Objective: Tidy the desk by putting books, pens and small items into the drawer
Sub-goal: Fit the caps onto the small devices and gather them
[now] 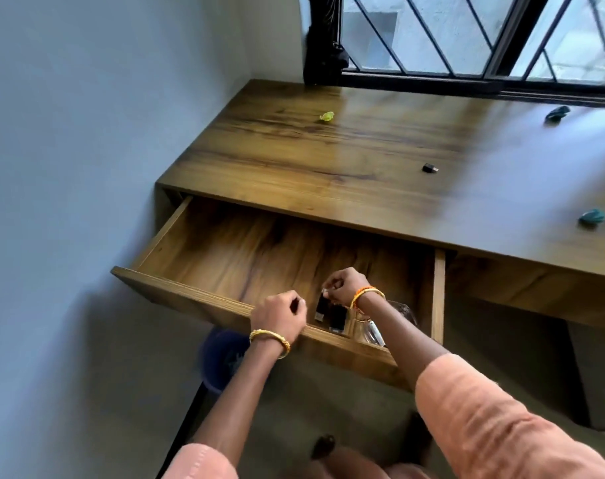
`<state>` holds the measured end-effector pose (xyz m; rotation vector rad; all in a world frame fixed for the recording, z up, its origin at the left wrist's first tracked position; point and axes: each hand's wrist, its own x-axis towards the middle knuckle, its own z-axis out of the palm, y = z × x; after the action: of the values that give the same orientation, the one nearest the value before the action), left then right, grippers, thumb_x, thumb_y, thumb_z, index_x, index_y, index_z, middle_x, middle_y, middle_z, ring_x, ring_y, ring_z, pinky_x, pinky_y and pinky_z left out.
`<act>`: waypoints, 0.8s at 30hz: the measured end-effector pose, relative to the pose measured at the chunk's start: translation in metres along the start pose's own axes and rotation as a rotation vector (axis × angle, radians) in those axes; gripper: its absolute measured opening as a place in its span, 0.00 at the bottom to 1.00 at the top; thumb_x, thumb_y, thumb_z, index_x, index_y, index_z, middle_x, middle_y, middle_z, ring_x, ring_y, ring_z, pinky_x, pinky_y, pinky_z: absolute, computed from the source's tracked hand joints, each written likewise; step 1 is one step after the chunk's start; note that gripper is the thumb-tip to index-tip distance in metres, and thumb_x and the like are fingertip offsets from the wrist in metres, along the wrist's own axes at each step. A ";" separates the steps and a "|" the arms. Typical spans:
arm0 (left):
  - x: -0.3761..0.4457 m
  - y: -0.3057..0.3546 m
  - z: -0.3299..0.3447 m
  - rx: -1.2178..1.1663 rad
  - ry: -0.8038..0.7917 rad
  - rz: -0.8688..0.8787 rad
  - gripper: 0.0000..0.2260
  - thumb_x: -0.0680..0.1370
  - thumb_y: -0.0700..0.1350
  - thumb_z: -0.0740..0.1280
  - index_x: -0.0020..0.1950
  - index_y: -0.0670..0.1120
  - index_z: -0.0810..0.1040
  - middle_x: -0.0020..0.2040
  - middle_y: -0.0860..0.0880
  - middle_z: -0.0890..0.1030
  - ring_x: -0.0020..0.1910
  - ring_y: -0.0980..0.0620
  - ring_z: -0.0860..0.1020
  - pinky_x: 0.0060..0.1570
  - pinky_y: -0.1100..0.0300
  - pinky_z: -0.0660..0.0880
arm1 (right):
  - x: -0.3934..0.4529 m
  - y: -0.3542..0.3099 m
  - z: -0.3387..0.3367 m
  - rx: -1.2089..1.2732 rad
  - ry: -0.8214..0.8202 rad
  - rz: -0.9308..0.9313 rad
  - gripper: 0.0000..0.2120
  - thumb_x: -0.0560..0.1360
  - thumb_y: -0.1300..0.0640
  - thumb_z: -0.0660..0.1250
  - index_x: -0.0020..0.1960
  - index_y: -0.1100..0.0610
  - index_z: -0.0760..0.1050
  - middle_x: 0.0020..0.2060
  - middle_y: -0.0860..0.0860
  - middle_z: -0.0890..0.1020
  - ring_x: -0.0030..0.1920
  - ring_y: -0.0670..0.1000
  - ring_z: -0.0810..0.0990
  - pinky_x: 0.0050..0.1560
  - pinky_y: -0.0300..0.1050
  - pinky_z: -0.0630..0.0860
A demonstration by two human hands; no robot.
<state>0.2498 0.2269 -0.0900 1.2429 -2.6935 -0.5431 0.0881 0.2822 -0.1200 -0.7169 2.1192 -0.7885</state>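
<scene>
Our right hand hangs over the front right of the open drawer, fingers curled and pinching at the top of a small dark object that stands on the drawer floor; whether we truly grip it or only touch it, we cannot tell. Our left hand sits at the drawer's front edge with curled fingers, and it appears to hold nothing.

From largest down: the desk runs under the window, and the drawer is pulled well out beneath it. Inside, by the front wall, stand two dark objects side by side, with a clear glassy item just right of them, partly hidden by our forearm. On the desktop remain two teal items, one at the right edge and one near the window, a small black piece between them and us, and a yellow-green scrap far left.

We judge the risks as these: the upright dark objects could tip if our fingers drag off sideways, our forearm could knock the glassy item, and shutting the drawer hard would topple everything standing.
</scene>
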 end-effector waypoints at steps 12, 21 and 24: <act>0.006 0.001 0.003 0.109 -0.066 -0.014 0.14 0.79 0.55 0.58 0.54 0.52 0.80 0.47 0.49 0.83 0.47 0.48 0.79 0.43 0.58 0.76 | -0.004 0.010 0.030 -0.381 0.036 0.003 0.13 0.72 0.53 0.71 0.56 0.47 0.79 0.57 0.51 0.80 0.63 0.56 0.72 0.65 0.55 0.64; 0.019 0.005 0.005 0.166 -0.213 -0.088 0.14 0.76 0.57 0.62 0.51 0.52 0.82 0.46 0.51 0.83 0.43 0.51 0.76 0.39 0.60 0.69 | -0.012 0.009 0.031 -0.507 0.041 -0.056 0.16 0.74 0.54 0.67 0.62 0.48 0.75 0.64 0.52 0.75 0.67 0.58 0.63 0.66 0.58 0.58; 0.021 0.005 0.006 0.174 -0.220 -0.102 0.14 0.76 0.57 0.62 0.51 0.52 0.82 0.47 0.51 0.83 0.42 0.51 0.75 0.39 0.60 0.69 | -0.014 0.009 0.030 -0.505 0.045 -0.054 0.16 0.74 0.53 0.68 0.62 0.48 0.75 0.64 0.53 0.74 0.67 0.58 0.64 0.66 0.57 0.59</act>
<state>0.2307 0.2157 -0.0946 1.4505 -2.9254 -0.4924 0.1174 0.2891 -0.1360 -1.0257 2.3732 -0.2907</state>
